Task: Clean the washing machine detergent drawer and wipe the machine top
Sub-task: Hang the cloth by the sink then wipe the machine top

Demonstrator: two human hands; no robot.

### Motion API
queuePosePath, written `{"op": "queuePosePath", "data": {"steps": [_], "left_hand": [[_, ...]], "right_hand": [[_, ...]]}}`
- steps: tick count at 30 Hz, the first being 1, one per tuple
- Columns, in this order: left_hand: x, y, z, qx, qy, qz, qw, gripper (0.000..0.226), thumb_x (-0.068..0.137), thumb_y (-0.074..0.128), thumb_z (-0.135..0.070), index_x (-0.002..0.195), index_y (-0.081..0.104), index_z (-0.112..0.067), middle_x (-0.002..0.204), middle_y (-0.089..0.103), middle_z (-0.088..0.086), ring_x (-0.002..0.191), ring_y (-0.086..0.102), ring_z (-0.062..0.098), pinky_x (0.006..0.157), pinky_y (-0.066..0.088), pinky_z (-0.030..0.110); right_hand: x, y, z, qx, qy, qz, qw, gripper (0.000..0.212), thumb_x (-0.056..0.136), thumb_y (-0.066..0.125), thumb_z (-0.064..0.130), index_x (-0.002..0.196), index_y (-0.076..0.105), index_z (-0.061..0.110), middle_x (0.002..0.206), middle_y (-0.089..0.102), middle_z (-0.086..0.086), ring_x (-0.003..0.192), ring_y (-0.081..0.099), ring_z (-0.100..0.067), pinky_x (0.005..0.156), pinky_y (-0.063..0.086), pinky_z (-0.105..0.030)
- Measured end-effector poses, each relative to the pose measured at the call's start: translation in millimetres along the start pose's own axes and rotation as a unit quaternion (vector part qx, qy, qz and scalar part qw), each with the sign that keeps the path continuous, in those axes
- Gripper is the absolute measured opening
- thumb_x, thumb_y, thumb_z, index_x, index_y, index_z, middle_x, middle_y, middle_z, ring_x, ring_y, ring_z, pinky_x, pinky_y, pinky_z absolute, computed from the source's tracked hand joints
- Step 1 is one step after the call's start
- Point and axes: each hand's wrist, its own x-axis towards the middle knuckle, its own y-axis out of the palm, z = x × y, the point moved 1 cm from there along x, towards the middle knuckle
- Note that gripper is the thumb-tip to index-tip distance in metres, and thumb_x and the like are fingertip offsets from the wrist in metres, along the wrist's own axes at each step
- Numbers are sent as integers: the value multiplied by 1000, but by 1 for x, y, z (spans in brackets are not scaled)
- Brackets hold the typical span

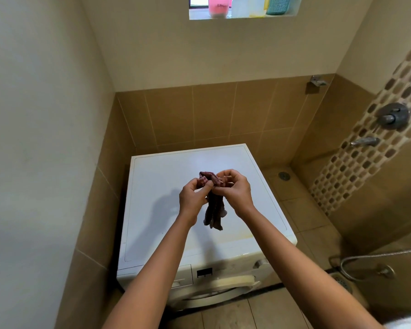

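A white front-loading washing machine (157, 172) stands against the tiled back wall, its flat top bare. Both hands are raised above the middle of that top. My left hand (192, 198) and my right hand (235, 189) each pinch the upper edge of a dark maroon checked cloth (214, 213), which hangs bunched between them, clear of the top. The detergent drawer (184, 274) sits shut at the left of the front panel, partly hidden by my left forearm. A small dark display and a round knob show to its right.
A plain wall closes in on the left. To the right are a tiled shower area with a mixer valve (393, 115), a spout (365, 141), a floor drain (284, 175) and a hose (365, 260). Bottles and a pink cup (218, 7) stand on the window ledge above.
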Motion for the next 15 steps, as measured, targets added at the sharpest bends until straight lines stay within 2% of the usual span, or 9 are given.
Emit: {"op": "queuePosePath", "data": {"steps": [3, 5, 7, 10, 15], "left_hand": [[2, -7, 2, 66, 26, -16, 997, 15, 86, 71, -35, 95, 68, -24, 98, 71, -3, 93, 68, 15, 81, 58, 30], [1, -11, 0, 99, 43, -22, 994, 16, 85, 72, -34, 94, 68, -23, 96, 70, -5, 90, 66, 13, 75, 56, 23], [0, -10, -2, 116, 57, -25, 991, 16, 84, 73, -32, 95, 68, -22, 94, 69, -7, 88, 66, 12, 74, 54, 21], [-1, -3, -6, 126, 61, -18, 990, 14, 86, 71, -30, 99, 69, -25, 92, 69, -8, 90, 67, 14, 84, 57, 30], [4, -3, -6, 132, 40, -7, 990, 13, 93, 59, -32, 97, 69, -25, 97, 70, 1, 94, 67, 20, 85, 58, 42]], "right_hand": [[3, -3, 2, -70, -14, -31, 997, 16, 76, 74, 7, 81, 59, 10, 76, 62, -4, 74, 62, -14, 64, 54, -20], [5, -5, 4, -117, -37, -78, 989, 13, 79, 70, 6, 80, 58, 11, 75, 61, -3, 70, 58, -11, 57, 48, -12], [8, -2, 4, -177, -85, -118, 973, 13, 80, 67, 3, 80, 59, 13, 78, 62, -5, 70, 58, -14, 57, 48, -15], [7, 13, -1, -225, -128, -90, 962, 11, 82, 64, 0, 86, 61, 10, 83, 63, -6, 74, 60, -16, 63, 53, -25], [14, 9, -3, -162, -89, -23, 982, 19, 80, 70, 3, 97, 65, 10, 89, 66, 0, 81, 64, -10, 68, 51, -9]]}}
